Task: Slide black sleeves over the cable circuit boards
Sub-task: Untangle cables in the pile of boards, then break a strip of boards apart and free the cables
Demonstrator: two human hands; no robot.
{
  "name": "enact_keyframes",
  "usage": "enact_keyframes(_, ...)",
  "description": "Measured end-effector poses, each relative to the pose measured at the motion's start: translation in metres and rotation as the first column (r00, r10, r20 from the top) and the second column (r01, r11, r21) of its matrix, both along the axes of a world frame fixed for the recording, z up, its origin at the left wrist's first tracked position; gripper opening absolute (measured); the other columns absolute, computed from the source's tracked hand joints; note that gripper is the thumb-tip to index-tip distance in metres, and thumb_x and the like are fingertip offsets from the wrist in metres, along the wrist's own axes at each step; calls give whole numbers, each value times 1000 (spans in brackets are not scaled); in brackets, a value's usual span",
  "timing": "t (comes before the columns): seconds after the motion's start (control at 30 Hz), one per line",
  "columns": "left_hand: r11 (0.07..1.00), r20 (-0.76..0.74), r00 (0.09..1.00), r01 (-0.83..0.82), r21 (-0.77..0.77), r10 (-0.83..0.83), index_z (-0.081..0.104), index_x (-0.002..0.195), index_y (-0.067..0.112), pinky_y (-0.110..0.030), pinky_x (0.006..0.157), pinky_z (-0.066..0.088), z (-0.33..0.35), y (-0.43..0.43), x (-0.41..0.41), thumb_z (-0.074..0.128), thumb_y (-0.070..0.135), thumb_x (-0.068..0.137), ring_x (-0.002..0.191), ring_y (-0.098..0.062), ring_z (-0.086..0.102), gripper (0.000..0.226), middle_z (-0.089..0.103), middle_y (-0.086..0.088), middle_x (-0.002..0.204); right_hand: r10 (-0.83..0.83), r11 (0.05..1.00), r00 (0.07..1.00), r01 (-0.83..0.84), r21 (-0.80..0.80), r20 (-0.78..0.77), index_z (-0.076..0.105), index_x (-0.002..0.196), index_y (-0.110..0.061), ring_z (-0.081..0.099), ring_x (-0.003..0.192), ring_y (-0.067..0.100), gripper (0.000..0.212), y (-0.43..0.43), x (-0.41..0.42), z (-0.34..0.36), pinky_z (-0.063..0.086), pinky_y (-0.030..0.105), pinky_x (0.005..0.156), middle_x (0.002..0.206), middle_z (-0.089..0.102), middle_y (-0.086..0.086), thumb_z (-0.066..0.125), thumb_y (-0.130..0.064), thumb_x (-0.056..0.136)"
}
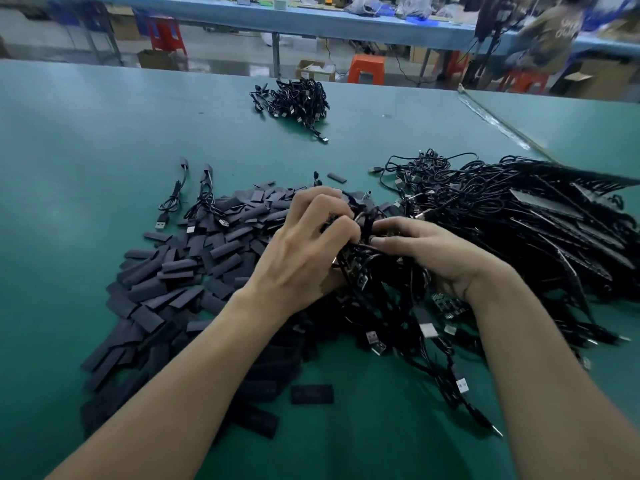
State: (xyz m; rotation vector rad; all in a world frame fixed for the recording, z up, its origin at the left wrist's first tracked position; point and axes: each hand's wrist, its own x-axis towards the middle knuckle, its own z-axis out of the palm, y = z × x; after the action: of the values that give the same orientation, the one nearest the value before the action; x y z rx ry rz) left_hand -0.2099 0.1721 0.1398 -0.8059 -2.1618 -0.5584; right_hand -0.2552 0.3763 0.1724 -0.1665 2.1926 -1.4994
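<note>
My left hand and right hand both curl their fingers round the cable bunch mid-desk, with the sleeves heaped just left. I'd steady one board end, pinch a sleeve open, then slide it on straight.

I see a plain teal-green surface. The sleeves are matte charcoal black. The cables at my fingers are glossy black with silver plugs. One bare circuit board is dark with pale specks. Behind are orange-red stools and a pale blue bench.
</note>
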Motion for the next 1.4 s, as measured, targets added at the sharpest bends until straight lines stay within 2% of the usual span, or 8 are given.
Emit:
enact_keyframes(0.23,998,-37,997,68,16,-67,45,96,14,-46,71,54,4,-1,8,82,-15,63,117,-37,51,57,48,-7,108,-273,775,793,516,363,-545,69,66,-26,57,58,3,37,10,-18,1,33,5,37,84,68,1,56,2,86)
enact_keyframes(0.4,968,-169,968,212,135,-188,43,92,11,-46,84,54,14,24,15,85,-6,71,118,-37,57,50,45,-8,107,-306,656,691,652,381,-655,72,80,-25,61,88,25,33,26,-19,1,44,21,79,108,68,15,53,2,87)
enact_keyframes(0.53,882,-151,915,400,247,-373,48,93,9,-46,100,50,16,50,14,84,15,77,126,-39,54,41,56,-19,106,-117,795,832,406,451,-542,69,76,-32,68,85,9,21,33,-13,13,51,22,81,82,72,-8,72,-14,86)
enact_keyframes(0.67,890,88,909,373,261,-407,51,103,10,-41,115,39,3,49,8,92,9,66,144,-35,38,55,49,-26,134,-78,996,868,91,3,-491,66,111,-45,65,107,1,20,20,-2,44,47,31,101,111,73,-12,57,-37,96)
enact_keyframes(0.8,938,166,956,188,293,-243,64,109,3,-36,107,46,-13,42,5,93,18,68,127,-26,49,53,49,-20,131,221,937,898,-88,338,-381,63,117,-51,64,100,-8,40,10,3,55,48,35,100,110,69,-23,56,-65,80)
enact_keyframes(0.97,971,405,914,-100,215,5,67,123,10,-48,88,52,-6,36,-3,87,25,70,111,-30,56,58,61,-9,116,136,950,891,7,313,-434,64,118,-45,63,98,-11,75,9,29,33,50,28,90,105,69,-26,60,-90,58)
enact_keyframes(1.23,944,639,769,-196,266,-20,46,145,29,-29,116,24,2,21,-6,85,18,70,142,-17,26,85,36,4,151,-95,986,811,158,60,-577,70,107,-37,69,89,2,21,19,32,5,54,26,83,93,74,-13,73,-30,88)
enact_keyframes(1.4,774,795,546,-372,513,-264,56,129,34,-48,101,50,2,9,-6,69,26,70,117,-23,58,61,61,0,124,-245,963,879,174,-204,-408,69,99,-28,62,78,-6,23,26,21,-8,49,9,74,78,69,-17,61,-7,96)
